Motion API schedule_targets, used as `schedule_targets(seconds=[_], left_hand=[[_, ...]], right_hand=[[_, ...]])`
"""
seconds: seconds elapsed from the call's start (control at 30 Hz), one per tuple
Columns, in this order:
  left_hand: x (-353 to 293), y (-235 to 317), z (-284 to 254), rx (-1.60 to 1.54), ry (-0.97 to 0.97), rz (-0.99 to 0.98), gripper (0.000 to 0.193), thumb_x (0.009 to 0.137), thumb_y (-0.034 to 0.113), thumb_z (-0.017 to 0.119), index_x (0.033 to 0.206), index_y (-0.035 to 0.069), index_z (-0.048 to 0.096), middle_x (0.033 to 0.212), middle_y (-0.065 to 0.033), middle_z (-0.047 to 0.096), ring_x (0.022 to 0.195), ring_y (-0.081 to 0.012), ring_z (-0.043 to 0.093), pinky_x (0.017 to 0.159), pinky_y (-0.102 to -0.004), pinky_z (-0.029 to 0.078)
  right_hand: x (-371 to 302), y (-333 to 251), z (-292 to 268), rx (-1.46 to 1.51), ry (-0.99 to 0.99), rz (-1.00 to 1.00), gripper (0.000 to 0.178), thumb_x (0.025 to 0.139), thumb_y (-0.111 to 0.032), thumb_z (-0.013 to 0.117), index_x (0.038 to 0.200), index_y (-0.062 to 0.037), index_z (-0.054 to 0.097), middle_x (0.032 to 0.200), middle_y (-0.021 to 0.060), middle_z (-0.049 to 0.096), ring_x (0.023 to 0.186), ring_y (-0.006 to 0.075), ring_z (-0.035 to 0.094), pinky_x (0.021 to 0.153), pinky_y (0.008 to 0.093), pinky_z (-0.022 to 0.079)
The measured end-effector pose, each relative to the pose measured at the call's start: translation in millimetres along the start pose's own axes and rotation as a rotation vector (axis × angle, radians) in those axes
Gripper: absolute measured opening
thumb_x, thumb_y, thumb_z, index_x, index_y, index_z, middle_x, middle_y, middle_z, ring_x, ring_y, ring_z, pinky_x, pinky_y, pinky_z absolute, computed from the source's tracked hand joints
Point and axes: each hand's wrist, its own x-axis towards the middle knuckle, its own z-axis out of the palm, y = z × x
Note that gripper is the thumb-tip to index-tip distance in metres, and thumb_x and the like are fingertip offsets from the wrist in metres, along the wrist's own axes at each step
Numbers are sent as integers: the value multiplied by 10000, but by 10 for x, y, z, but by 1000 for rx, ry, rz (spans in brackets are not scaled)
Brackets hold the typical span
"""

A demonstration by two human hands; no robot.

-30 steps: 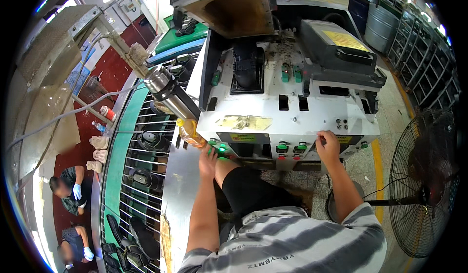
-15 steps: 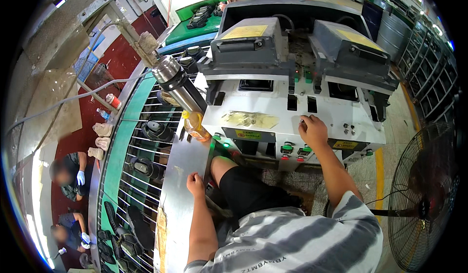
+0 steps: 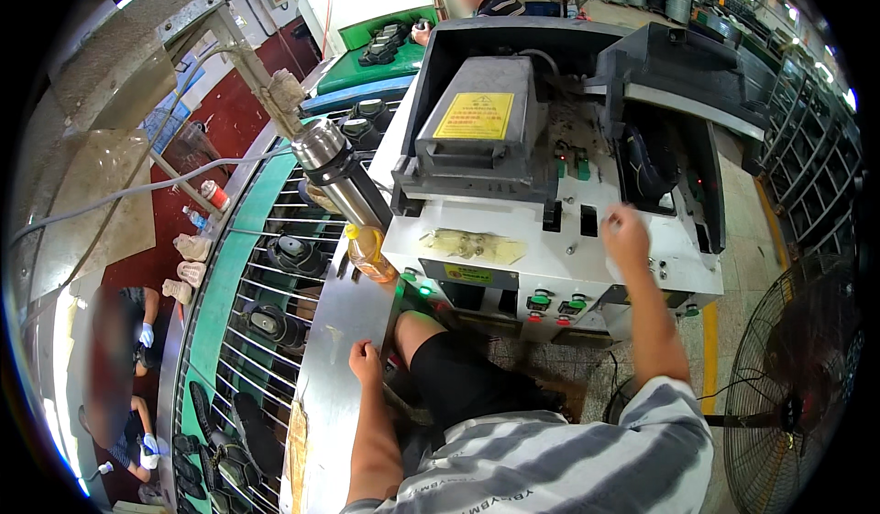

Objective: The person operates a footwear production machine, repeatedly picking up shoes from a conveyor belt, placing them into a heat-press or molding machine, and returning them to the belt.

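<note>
My right hand [image 3: 626, 237], fingers curled and slightly blurred, hovers at the front of the right chamber of a white and grey two-chamber machine [image 3: 577, 248]. I see nothing in it. Behind it the right lid [image 3: 683, 69] stands raised, and a dark shoe [image 3: 649, 167] sits inside the chamber. The left lid [image 3: 477, 115], grey with a yellow label, is lowered over its own chamber. My left hand [image 3: 365, 363] is closed in a loose fist above the steel ledge [image 3: 335, 331], with nothing visible in it.
A steel thermos [image 3: 344, 175] and a yellow-capped bottle [image 3: 368, 253] stand left of the machine. Several dark shoes lie on the rod conveyor [image 3: 247, 358]. A floor fan [image 3: 793, 404] stands at right. Other people work at far left and behind the machine.
The right lid has swung up, uncovering the shoe, while the left lid has come down. My right hand has moved right and slightly farther away. My left hand has shifted slightly nearer me.
</note>
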Motion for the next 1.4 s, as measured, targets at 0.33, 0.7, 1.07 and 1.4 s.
schedule_targets(seconds=[0.33,0.7,1.07,1.4], left_hand=[[-64,165,36,42,66,42,124,835,61,565,857,6,674,655,-33,593,609,-111,546,602,-268,462],[78,221,128,4,15,-98,186,829,166,571,880,33,690,721,-100,675,656,-174,630,654,-325,505],[39,944,311,-167,-528,-243,501,835,347,613,1207,13,578,1091,-169,662,1049,-254,612,931,-342,464],[-301,2409,33,-1540,-959,-146,849,816,358,694,1488,38,284,1468,-150,408,1317,-310,422,1133,-433,282]], right_hand=[[1893,226,-394,-433,-176,646,1014,676,-650,688,1499,-200,303,1480,165,404,1357,398,377,1075,519,346],[927,651,-363,-447,716,44,959,658,-545,811,1290,90,466,1176,266,601,1052,435,591,907,497,490],[-337,68,-234,111,592,161,691,757,-343,807,1156,156,543,1219,269,578,1038,340,598,944,404,466],[-1063,-2156,483,1074,-799,-129,533,865,-258,619,1288,36,480,1248,124,552,1150,249,529,1040,370,363]])
